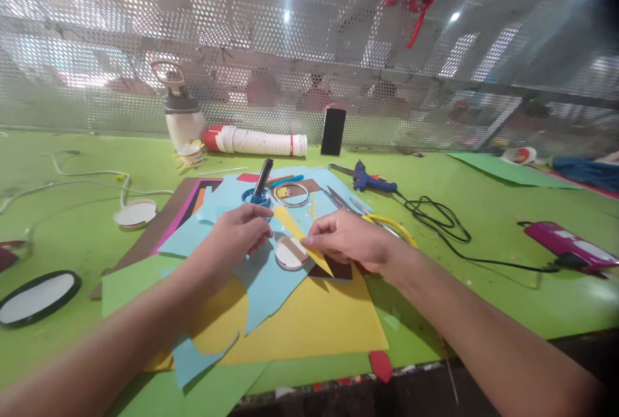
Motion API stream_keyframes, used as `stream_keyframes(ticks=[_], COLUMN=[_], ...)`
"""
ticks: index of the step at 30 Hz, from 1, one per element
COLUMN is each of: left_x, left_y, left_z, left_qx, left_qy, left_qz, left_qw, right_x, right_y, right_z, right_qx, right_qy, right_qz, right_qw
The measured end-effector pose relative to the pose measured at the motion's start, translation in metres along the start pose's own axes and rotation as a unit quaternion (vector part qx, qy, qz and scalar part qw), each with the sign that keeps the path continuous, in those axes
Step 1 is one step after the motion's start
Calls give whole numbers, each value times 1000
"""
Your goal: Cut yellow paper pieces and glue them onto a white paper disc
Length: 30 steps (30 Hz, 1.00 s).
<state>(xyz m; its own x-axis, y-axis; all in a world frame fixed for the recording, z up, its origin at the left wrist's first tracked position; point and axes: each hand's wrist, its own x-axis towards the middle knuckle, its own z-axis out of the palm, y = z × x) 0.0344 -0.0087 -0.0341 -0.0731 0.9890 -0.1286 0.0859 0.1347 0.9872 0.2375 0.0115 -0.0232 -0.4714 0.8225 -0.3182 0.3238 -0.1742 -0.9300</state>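
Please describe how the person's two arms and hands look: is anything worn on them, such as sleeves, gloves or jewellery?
Both forearms are bare as far as the picture shows: no sleeves reach into view. The left hand and the right hand wear no gloves. No watch, bracelet or ring can be seen on either wrist or on the fingers, though the fingers are small and partly hidden.

Beyond where I grip, I see a green table (483,211) ending at a perforated metal screen (242,30), ceiling lights glaring through

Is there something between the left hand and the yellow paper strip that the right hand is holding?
Nothing visible does. The left hand and right hand face each other over the blue paper, with the yellow strip in the open gap.
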Motion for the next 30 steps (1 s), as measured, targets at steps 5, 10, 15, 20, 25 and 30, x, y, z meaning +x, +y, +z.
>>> stream_keyframes(ticks=[5, 10, 15, 20, 25, 30], left_x=[2, -2, -10, -8, -5, -5], left_y=[0, 6, 8, 1, -1, 3], left_z=[-1, 0, 9, 16, 16, 8], left_qx=[129, 172, 169, 181, 156, 77], left_qy=[9, 14, -23, -32, -44, -61], left_qz=[25, 65, 60, 35, -21, 2], left_qw=[991, 983, 984, 982, 987, 995], right_x=[-2, -11, -25, -29, -29, -22], right_y=[-2, -13, -17, -18, -19, -17], right_z=[0, 6, 25, 35, 37, 21], right_qx=[-76, -219, -338, -379, -369, -290], right_qy=[42, 110, 131, 131, 132, 104], right_qz=[-13, -64, -94, -99, -96, -80], right_qw=[996, 967, 927, 911, 915, 948])
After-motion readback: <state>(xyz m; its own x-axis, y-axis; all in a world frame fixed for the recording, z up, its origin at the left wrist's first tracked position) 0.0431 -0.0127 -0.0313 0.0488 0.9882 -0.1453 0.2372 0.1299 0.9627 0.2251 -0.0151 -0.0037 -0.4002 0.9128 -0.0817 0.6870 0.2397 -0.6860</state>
